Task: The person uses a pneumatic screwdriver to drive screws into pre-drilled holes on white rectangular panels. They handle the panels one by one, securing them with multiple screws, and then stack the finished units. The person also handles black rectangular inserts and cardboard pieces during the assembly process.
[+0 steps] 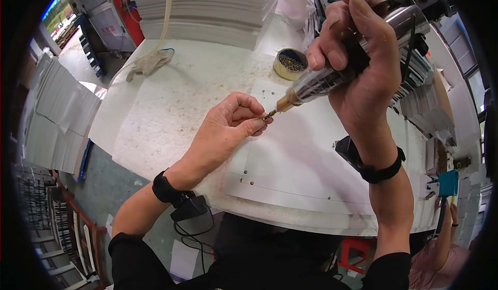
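Observation:
My right hand point(365, 51) is wrapped round an inline power screwdriver point(316, 85), which slants down to the left with its brass-coloured nose toward my left hand. My left hand point(236, 118) is closed, thumb and fingers pinching a small dark screw point(267, 117) at the tip of the driver's bit. Both hands are over a flat white panel point(290, 160) on the table. Several small screws or holes dot the panel near its edges. Beyond the panel stands a round tub point(282, 72) of small metal screws.
The white worktable point(155, 113) carries a tall stack of white boards point(202, 10) at the back and a crumpled glove point(150, 63) at the far left. More boards point(59, 113) are piled left of it. A red stool point(355, 253) is below. Another person point(441, 261) is at the lower right.

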The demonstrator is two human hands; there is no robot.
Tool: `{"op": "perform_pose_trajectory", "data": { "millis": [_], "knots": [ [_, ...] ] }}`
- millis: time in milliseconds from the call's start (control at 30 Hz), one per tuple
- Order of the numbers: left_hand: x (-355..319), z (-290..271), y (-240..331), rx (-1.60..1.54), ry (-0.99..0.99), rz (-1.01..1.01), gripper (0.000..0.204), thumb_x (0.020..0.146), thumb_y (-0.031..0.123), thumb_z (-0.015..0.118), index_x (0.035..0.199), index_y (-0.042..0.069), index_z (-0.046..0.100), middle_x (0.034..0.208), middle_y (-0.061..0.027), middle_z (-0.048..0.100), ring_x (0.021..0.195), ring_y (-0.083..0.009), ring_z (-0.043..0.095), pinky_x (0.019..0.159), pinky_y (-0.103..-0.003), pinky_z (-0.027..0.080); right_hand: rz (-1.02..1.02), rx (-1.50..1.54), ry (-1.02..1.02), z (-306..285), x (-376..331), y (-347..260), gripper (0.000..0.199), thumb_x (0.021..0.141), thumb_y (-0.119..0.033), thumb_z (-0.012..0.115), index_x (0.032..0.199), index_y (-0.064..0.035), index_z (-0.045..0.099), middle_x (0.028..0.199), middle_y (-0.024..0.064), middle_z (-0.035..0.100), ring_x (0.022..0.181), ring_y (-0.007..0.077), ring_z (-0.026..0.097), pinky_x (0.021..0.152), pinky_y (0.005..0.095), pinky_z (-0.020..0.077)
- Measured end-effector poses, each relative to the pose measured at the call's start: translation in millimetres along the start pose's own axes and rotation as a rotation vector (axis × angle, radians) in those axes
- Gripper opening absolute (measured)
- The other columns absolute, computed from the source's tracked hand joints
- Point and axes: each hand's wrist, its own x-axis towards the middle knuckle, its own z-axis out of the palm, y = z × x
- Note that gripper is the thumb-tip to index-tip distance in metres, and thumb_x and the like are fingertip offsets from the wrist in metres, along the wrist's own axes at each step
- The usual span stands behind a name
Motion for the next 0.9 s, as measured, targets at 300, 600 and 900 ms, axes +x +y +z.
{"op": "perform_pose_trajectory", "data": {
  "millis": [300, 600, 900],
  "knots": [
    [45.6, -12.8, 2.8, 0.560, -0.014, 0.118, 0.024, 0.100, -0.003, 0.053, 0.124, 0.002, 0.054, 0.120, -0.0094, 0.072, 0.120, -0.0166, 0.065, 0.107, -0.032, 0.048, 0.053, -0.107, -0.043, 12.7, 27.6, 39.8, 0.013, 0.101, -0.013, 0.062, 0.099, -0.0016, 0.057, 0.074, 0.0036, 0.058, 0.054, 0.0074, 0.055, 0.054, 0.0284, 0.0567],
    [52.5, -17.3, -11.0, 0.524, -0.034, 0.036, 0.032, 0.101, -0.003, 0.047, 0.132, 0.002, 0.051, 0.128, -0.0094, 0.068, 0.125, -0.0161, 0.062, 0.106, -0.030, 0.046, 0.105, -0.150, -0.016, -2.8, 27.6, 69.4, 0.013, 0.100, -0.013, 0.063, 0.098, -0.0014, 0.057, 0.071, 0.0035, 0.057, 0.054, 0.0076, 0.054, 0.054, 0.0284, 0.0556],
    [39.2, -19.4, -9.2, 0.715, -0.019, 0.196, 0.032, 0.100, 0.000, 0.053, 0.131, 0.003, 0.055, 0.131, -0.0141, 0.067, 0.118, -0.0242, 0.064, 0.099, -0.034, 0.051, 0.102, -0.164, -0.070, -2.4, 28.1, 72.6, 0.016, 0.101, -0.014, 0.062, 0.099, -0.0001, 0.056, 0.074, 0.0052, 0.059, 0.054, 0.0079, 0.055, 0.052, 0.0278, 0.0555]
  ]
}}
